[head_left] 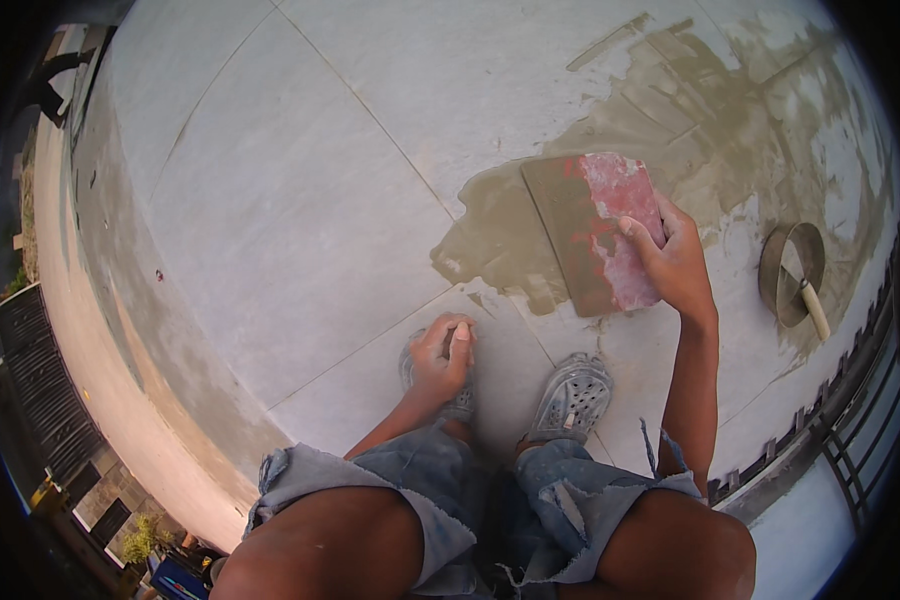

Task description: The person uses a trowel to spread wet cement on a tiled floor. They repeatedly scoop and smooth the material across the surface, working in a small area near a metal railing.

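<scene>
My right hand (678,255) grips the right edge of a flat, rectangular red spreader (625,190), thumb on top and fingers underneath. Greenish-grey grout coats much of its left half. The spreader lies tilted over a patch of wet grout (495,225) smeared on the pale tiled floor (300,200). My left hand (443,355) hovers above my left shoe, its fingers curled in and the thumb against them; nothing shows in it.
To the right stands a round pan (773,270) with a light-handled tool (815,310) leaning in it. A metal railing (850,470) runs along the right edge. My grey clogs (572,395) rest on the tiles. A low ledge (120,330) curves along the left, with a dark gate (45,375) beyond.
</scene>
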Action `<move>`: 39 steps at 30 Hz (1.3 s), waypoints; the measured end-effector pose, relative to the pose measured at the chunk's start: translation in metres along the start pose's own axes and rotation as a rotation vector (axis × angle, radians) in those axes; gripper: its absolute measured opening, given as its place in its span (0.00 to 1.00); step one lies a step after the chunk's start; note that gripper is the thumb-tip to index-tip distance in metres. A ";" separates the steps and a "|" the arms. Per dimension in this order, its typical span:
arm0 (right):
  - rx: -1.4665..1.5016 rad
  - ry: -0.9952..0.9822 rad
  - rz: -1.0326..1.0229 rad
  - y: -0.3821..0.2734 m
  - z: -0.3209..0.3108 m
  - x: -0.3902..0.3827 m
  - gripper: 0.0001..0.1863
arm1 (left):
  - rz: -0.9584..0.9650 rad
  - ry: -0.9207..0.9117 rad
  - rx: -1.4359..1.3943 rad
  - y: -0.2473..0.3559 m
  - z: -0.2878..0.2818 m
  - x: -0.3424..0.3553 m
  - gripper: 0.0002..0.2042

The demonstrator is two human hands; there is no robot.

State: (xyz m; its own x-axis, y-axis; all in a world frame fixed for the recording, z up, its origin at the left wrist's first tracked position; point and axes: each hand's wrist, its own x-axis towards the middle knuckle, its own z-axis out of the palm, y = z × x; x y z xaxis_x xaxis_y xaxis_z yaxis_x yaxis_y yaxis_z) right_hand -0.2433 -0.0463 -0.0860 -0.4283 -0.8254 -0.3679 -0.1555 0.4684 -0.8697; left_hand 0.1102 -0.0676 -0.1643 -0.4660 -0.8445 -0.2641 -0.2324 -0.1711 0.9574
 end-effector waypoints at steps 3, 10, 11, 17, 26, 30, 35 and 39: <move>0.004 0.024 -0.007 -0.014 0.004 -0.009 0.22 | 0.016 -0.012 0.027 -0.001 -0.001 0.001 0.13; -0.101 -0.168 0.064 -0.057 0.050 -0.039 0.14 | 0.013 0.011 -0.064 -0.002 -0.006 -0.003 0.22; -0.112 -0.163 0.005 -0.057 0.058 -0.043 0.13 | 0.015 -0.003 -0.082 -0.003 -0.005 -0.002 0.24; -0.233 -0.174 -0.250 -0.036 0.107 -0.054 0.13 | 0.035 -0.016 -0.122 -0.008 -0.007 -0.003 0.31; -0.093 0.068 0.012 -0.019 0.023 -0.039 0.17 | 0.034 -0.004 -0.121 -0.011 -0.010 -0.005 0.30; -0.120 0.219 -0.025 -0.020 -0.015 -0.040 0.20 | 0.026 -0.021 -0.122 -0.010 -0.008 -0.003 0.30; -0.045 0.188 -0.044 -0.026 0.004 -0.041 0.19 | 0.040 -0.021 -0.118 -0.009 -0.007 -0.002 0.30; -0.096 0.100 -0.060 -0.025 0.025 -0.032 0.18 | 0.018 0.008 -0.144 -0.009 -0.010 -0.004 0.27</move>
State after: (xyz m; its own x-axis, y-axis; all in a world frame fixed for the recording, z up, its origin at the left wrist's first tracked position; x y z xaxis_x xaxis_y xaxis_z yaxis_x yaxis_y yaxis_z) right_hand -0.2036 -0.0395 -0.0604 -0.5018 -0.8192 -0.2775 -0.2658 0.4514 -0.8518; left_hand 0.1227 -0.0675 -0.1704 -0.4624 -0.8519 -0.2459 -0.0983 -0.2263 0.9691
